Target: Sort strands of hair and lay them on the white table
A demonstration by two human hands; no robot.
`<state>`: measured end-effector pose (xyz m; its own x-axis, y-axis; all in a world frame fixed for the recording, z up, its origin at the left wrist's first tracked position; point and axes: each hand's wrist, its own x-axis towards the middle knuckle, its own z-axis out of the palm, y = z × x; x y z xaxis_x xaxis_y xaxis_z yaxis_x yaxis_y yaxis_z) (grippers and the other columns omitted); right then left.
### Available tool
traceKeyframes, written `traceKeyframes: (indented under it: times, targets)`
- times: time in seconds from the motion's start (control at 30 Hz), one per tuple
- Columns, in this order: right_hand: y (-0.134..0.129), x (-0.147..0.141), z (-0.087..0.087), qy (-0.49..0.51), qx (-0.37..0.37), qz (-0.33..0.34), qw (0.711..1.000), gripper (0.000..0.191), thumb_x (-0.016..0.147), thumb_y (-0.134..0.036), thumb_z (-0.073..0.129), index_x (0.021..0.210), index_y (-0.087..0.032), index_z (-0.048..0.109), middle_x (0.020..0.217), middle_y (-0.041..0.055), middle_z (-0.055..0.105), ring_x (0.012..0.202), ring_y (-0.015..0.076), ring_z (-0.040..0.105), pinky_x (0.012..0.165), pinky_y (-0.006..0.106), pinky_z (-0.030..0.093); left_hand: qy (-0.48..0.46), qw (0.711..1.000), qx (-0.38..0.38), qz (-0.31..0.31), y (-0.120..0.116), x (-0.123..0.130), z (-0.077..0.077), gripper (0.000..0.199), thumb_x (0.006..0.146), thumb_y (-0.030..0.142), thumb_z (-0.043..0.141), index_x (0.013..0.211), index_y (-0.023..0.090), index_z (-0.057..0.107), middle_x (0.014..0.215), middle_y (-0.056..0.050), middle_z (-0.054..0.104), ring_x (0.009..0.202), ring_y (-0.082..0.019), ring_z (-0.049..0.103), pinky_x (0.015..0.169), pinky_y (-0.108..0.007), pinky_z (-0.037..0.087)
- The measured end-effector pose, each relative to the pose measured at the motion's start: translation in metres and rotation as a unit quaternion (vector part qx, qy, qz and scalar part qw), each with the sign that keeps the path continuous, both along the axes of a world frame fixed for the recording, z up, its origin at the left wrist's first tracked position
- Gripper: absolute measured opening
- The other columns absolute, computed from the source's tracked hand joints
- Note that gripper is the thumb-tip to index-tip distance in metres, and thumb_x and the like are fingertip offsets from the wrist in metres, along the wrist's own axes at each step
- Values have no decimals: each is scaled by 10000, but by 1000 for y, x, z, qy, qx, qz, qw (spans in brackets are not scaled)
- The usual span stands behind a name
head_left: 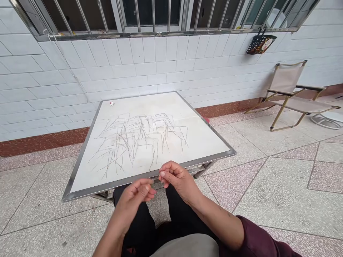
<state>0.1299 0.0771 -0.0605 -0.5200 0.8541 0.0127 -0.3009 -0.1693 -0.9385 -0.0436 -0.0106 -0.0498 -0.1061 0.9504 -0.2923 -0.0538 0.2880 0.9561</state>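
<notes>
Over the near edge of the table, my right hand pinches a thin wire-like strand between thumb and fingertips. Only short bits of that strand show. My left hand is just to the left, thumb pressed towards its curled fingers; whatever it may hold is too small to make out. The two hands are close but apart. Beyond them, many thin dark strands, bent at angles like pieces of wire, lie spread and crossing on the white tabletop.
A metal rim borders the table, which stands against a tiled wall. A small white and red object lies at the far left corner. To the right are a folding chair, a low round stool and a hanging bag.
</notes>
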Motion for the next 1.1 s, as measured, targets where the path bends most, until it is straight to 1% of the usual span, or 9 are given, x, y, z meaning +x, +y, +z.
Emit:
traceKeyframes:
  times: [0.07, 0.13, 0.27, 0.43, 0.57, 0.7, 0.8, 0.93, 1.1]
  targets:
    - [-1, 0, -1, 1, 4, 4, 1000, 218, 796, -389, 746, 828, -199, 644, 701, -15, 657, 586, 94, 551, 539, 217, 460, -24, 999, 4, -40, -8, 18, -6, 391, 864, 474, 634, 1139, 199, 673, 900, -73, 737, 872, -207, 662, 839, -357, 501]
    - [-1, 0, -2, -2, 5, 8, 1000, 210, 816, -386, 731, 834, -200, 634, 706, -18, 658, 564, 83, 530, 542, 215, 448, -31, 998, 9, -47, -10, 29, -6, 356, 871, 460, 630, 1117, 209, 683, 847, -53, 725, 818, -189, 652, 802, -334, 501]
    - [-4, 3, -4, -3, 2, 15, 1000, 215, 832, -391, 716, 841, -201, 617, 705, -21, 651, 583, 89, 526, 549, 215, 423, -31, 998, 12, -54, -8, 34, -3, 341, 876, 468, 621, 1083, 205, 684, 820, -43, 709, 772, -170, 630, 750, -303, 488]
    - [-5, 5, -5, -21, 12, 20, 1000, 202, 855, -383, 694, 854, -196, 619, 724, -17, 650, 624, 93, 520, 558, 212, 386, -15, 998, 20, -52, -7, 40, -9, 283, 845, 418, 656, 1029, 206, 688, 736, -6, 643, 748, -165, 602, 724, -289, 470]
    - [-6, 6, -2, -33, 16, 26, 999, 231, 876, -417, 665, 879, -199, 591, 752, -12, 651, 593, 89, 490, 508, 205, 355, 93, 993, 64, -40, -8, 44, -11, 201, 870, 367, 586, 909, 209, 703, 746, -14, 616, 695, -167, 548, 660, -285, 441]
    - [-10, 7, 2, -19, -5, 41, 999, 275, 896, -479, 623, 906, -221, 530, 829, -1, 650, 616, 104, 538, 486, 204, 389, 265, 955, 132, -10, -9, 46, -12, 210, 919, 328, 507, 894, 238, 695, 851, -43, 665, 763, -210, 580, 696, -312, 421]
    - [-13, 7, 2, -25, -5, 42, 999, 289, 921, -510, 574, 912, -223, 541, 849, 7, 623, 683, 121, 554, 531, 221, 437, 332, 930, 158, 2, -9, 49, -16, 223, 933, 305, 484, 964, 262, 701, 863, -60, 687, 804, -245, 603, 753, -349, 417]
    - [-15, 7, -4, -38, 7, 7, 999, 291, 940, -515, 541, 936, -225, 575, 790, -6, 578, 633, 112, 512, 510, 218, 421, 349, 919, 186, -5, -9, 52, -20, 252, 949, 285, 449, 1007, 263, 693, 894, -77, 684, 850, -264, 599, 793, -370, 415]
    - [-15, 6, -11, -22, 12, 17, 1000, 268, 937, -488, 560, 965, -224, 596, 779, -7, 597, 591, 103, 522, 503, 222, 426, 307, 938, 152, -51, -13, 55, -22, 293, 993, 325, 343, 907, 230, 606, 767, -41, 606, 714, -213, 554, 712, -334, 424]
